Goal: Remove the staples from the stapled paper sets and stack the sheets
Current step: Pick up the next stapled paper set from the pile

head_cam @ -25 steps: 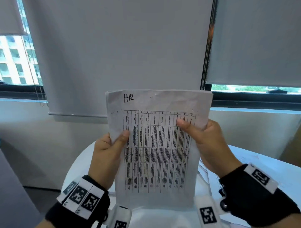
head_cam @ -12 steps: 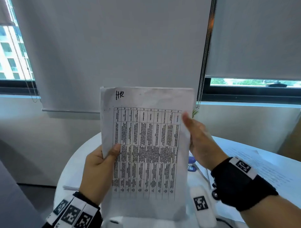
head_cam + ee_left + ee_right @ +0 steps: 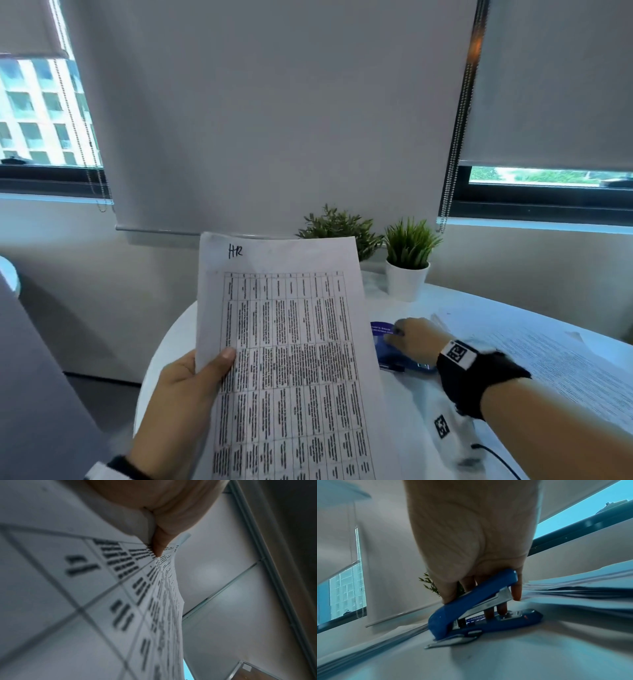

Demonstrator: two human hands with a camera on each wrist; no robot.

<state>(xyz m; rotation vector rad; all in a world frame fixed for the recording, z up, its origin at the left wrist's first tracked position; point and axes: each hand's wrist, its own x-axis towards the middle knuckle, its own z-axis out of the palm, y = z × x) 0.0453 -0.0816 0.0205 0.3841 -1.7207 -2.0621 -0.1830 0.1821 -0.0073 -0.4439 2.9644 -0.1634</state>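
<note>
right hand (image 3: 409,334) left paper set (image 3: 287,359) | wrist-only: fingers straddle blue stapler (image 3: 481,609)

Left hand (image 3: 181,404) raised above the table (image 3: 394,445), thumb (image 3: 224,359) pinching the paper set (image 3: 291,359) at its left edge, right hand (image 3: 411,335) lowered to the table, forearm extended, fingers (image 3: 516,592) curled round the blue stapler (image 3: 481,609).

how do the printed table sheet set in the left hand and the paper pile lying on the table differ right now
The printed table sheet set marked HR is held up off the table, pinched by the left hand; the paper pile lies flat on the round white table, touched by no hand. The held set shows a ruled grid; the pile shows plain text lines. Both are white printed paper.
</note>
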